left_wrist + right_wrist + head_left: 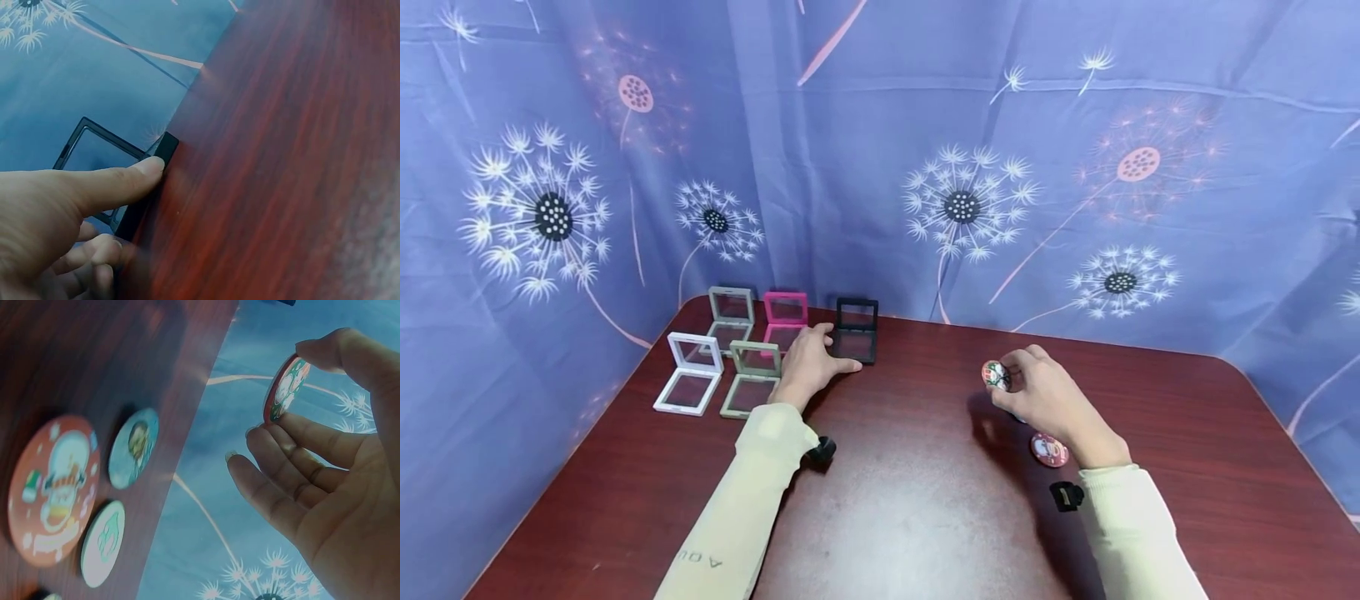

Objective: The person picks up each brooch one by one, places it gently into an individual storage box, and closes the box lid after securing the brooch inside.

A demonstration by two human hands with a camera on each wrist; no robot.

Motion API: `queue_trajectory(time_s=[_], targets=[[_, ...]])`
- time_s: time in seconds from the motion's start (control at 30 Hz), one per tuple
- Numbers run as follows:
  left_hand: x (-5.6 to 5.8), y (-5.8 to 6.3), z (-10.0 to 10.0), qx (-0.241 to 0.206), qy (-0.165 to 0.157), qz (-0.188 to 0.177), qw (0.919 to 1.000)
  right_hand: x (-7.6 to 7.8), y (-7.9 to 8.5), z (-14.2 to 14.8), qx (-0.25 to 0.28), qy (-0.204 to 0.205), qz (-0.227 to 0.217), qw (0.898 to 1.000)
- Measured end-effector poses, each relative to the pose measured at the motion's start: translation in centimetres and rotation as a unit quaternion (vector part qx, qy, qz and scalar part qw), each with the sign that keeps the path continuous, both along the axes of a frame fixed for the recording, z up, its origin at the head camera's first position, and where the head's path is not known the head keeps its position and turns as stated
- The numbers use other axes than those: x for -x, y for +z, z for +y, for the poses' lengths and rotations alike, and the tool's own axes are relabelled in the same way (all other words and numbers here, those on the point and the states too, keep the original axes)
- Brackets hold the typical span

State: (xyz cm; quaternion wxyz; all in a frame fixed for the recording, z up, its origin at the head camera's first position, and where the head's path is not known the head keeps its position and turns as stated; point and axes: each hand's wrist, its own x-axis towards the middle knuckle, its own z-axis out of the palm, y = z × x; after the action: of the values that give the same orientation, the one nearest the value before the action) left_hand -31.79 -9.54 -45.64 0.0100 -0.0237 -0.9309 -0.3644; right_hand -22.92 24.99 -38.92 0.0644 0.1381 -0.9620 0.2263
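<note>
Fingers: L hand relaxed, part open; R hand pinching.
Table has black frame near its back edge, L thumb laid on it, prob steadying (no grip that I can see). Round badge is up off table btwn R thumb + index, rim only, prob to leave print uncovered; other R fingers loose.

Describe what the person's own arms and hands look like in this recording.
Both arms wear long, pale yellow sleeves. The left sleeve carries dark lettering on the forearm; the right sleeve ends in a snug cuff. A small black device sits by each wrist, left and right. The left hand and right hand are ungloved.
</note>
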Motion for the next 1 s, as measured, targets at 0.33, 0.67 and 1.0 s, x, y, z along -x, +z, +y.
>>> queue_trajectory(time_s=[0.33, 0.67, 1.0], targets=[[0.7, 0.5, -0.7, 0.004, -0.047, -0.039, 0.9981, 0.7, -0.4, -1.7, 0.033, 0.006, 0.0, 0.999], [1.5, 0.4, -0.8, -0.001, -0.048, -0.049, 0.9976, 1.0, -0.5, -3.3, 0.058, 0.012, 0.0, 0.998], [1.8, 0.5, -0.9, -0.029, -0.054, -0.061, 0.9962, 1.2, -1.0, -3.7, 0.07, 0.019, 0.003, 0.997]])
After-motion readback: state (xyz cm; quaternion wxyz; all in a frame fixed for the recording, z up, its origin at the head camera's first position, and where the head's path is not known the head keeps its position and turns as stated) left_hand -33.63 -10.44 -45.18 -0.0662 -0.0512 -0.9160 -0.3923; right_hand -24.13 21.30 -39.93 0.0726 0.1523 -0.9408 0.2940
